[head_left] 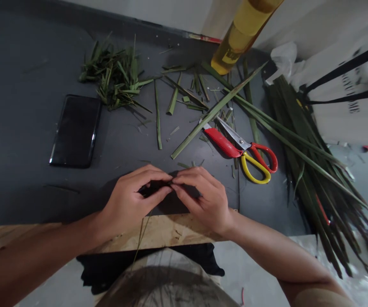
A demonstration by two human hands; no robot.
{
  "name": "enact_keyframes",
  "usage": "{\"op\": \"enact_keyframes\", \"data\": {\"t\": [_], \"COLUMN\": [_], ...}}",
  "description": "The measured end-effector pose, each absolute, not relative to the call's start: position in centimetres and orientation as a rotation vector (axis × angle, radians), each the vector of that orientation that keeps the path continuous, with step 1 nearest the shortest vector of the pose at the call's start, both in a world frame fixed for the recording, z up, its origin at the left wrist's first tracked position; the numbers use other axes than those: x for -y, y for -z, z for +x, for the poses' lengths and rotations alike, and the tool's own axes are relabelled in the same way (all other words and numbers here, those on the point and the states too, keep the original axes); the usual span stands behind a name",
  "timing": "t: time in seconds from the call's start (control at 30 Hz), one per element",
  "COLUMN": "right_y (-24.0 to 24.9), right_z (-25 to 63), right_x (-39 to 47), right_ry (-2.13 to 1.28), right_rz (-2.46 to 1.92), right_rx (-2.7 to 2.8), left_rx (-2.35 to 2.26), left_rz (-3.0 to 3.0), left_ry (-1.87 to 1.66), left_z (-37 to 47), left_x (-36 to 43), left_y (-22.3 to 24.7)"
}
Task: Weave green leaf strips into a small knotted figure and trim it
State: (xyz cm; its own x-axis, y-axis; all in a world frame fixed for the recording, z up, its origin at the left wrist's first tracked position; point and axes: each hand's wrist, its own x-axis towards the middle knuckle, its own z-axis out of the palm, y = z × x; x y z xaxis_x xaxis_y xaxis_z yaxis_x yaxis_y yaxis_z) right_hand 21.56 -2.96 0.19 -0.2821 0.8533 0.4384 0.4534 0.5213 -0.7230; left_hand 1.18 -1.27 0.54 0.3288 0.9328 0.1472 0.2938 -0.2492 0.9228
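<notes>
My left hand and my right hand meet fingertip to fingertip over the front of the dark table. Between them they pinch a small dark green leaf piece, mostly covered by the fingers. Thin strands hang below my left hand past the wooden edge. Beyond the hands lie cut leaf strips, one long strip slanting across them. Right of these rest scissors with one red and one yellow handle, beside a red-handled tool.
A black phone-like slab lies at left, below a heap of folded leaf pieces. A yellow bottle stands at the back. Long leaves overhang the right edge near a white bag. A brush lies behind.
</notes>
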Motion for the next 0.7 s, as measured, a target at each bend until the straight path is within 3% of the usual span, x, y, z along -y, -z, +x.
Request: {"op": "enact_keyframes", "data": {"t": [0.4,0.7], "right_y": [-0.30,-0.34], "right_z": [21.64,21.20], "right_x": [3.13,3.51], "right_ry": [-0.621,-1.175], "right_rz": [-1.060,-1.333], "right_rx": [1.860,1.434], "left_rx": [-1.173,-1.229], "left_rz": [1.649,1.202], "left_ry": [-0.907,-0.915], "left_z": [1.22,1.29], "left_x": [1.93,1.51], "left_y": [-0.31,-0.24]}}
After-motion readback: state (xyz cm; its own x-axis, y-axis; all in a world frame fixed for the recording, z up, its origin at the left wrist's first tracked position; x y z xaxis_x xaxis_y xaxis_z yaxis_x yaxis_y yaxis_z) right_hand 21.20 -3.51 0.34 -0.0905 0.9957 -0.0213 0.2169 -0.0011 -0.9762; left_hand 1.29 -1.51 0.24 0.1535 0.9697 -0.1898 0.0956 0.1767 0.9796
